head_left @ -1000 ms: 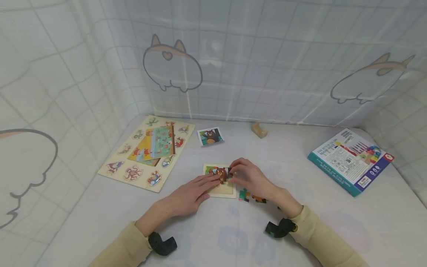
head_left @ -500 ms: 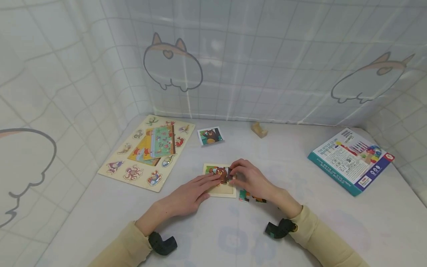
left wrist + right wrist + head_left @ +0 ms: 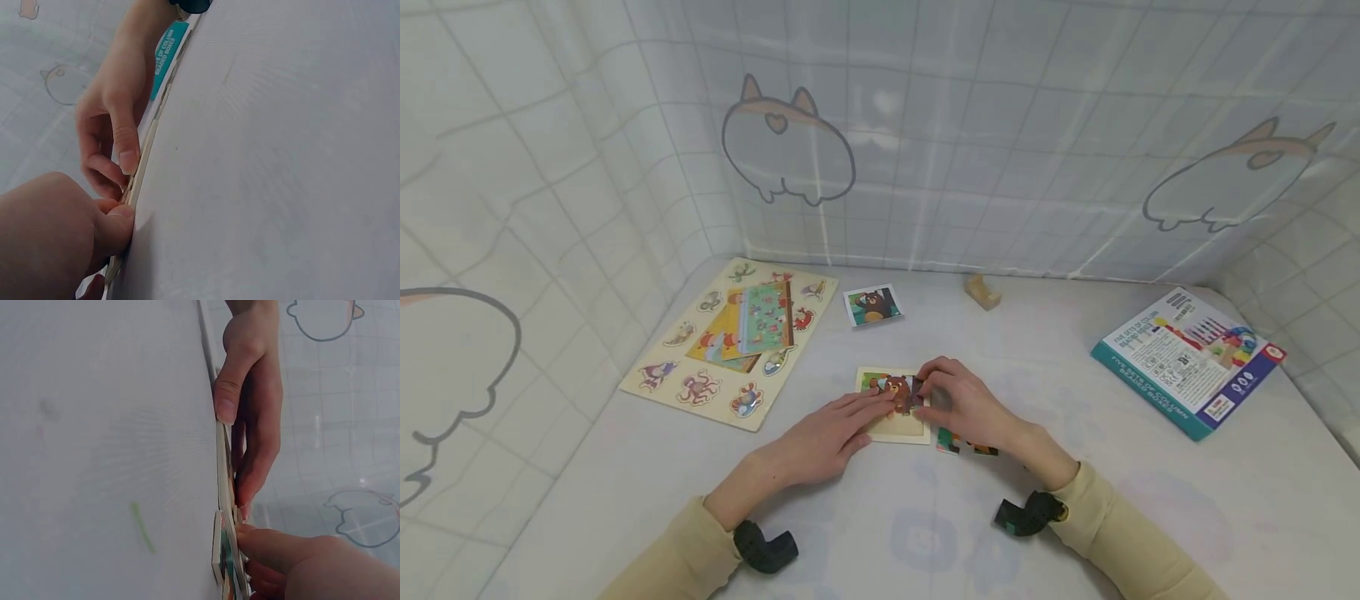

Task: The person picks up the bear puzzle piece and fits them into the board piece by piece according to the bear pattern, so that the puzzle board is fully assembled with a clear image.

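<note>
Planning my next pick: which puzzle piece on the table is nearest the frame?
The teal piece, just right of the wooden frame; the orange piece lies farther right.

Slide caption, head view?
Left hand rests on a bear puzzle while right hand touches its right side; loose pieces lie nearby.

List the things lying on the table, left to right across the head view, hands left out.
Large pale wooden sea-creature board → square pale wooden puzzle tray → small flat green-and-orange puzzle piece → small notched tan wooden block → white, teal and purple rectangular cardboard box.
</note>
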Action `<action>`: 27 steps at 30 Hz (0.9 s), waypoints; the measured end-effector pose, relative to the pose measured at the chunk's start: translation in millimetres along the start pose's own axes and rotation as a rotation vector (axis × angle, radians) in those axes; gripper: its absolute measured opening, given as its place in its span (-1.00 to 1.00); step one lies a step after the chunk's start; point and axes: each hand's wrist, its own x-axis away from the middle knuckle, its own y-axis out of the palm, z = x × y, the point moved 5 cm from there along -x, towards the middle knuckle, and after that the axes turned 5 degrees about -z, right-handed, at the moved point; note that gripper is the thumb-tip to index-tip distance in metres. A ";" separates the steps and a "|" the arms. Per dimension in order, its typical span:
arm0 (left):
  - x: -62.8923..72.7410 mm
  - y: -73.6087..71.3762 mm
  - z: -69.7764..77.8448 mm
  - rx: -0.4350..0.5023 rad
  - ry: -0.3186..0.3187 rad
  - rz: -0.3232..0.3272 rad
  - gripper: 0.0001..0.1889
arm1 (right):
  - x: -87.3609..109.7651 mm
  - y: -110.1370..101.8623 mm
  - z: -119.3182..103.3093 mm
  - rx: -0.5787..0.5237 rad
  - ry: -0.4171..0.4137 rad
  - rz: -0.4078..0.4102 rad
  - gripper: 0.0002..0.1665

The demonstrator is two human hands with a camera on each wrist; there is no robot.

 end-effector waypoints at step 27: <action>-8.9 -0.6 7.5 -0.075 0.013 0.049 -0.45 | -1.2 0.2 2.4 -0.022 0.004 0.042 -0.80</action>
